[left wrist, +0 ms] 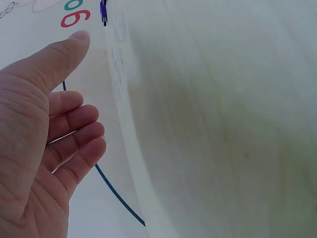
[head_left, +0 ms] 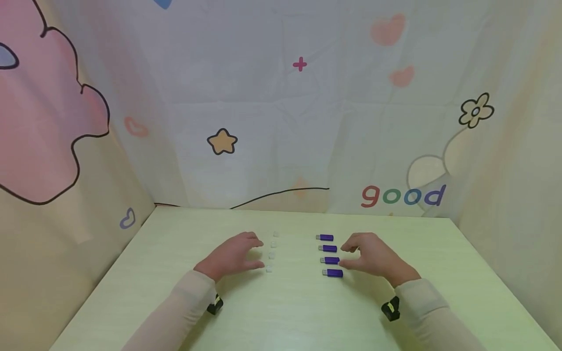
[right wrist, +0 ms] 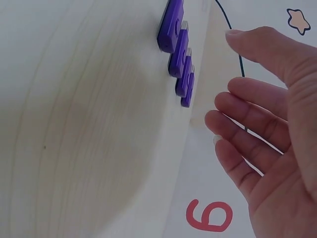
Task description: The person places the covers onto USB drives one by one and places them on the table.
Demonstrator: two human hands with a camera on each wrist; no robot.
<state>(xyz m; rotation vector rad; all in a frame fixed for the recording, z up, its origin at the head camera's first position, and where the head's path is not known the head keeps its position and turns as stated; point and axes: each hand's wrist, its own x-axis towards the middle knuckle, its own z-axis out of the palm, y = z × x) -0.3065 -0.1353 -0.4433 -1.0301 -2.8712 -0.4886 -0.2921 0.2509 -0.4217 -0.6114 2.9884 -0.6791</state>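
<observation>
1. Left grip point(head_left: 237, 254), loosely spread and holding nothing, was near 4 clear pieces point(head_left: 271, 256), lower centre.
2. Right grip point(head_left: 372, 256), equally spread, empty, was near 4 purple sticks point(head_left: 332, 261), lower right-centre.

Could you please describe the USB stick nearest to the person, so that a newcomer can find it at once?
On the pale table, find the column of four purple USB sticks beside the person's right hand. The wanted stick ends this column on the person's side: only it has no other stick nearer to the person.
</observation>
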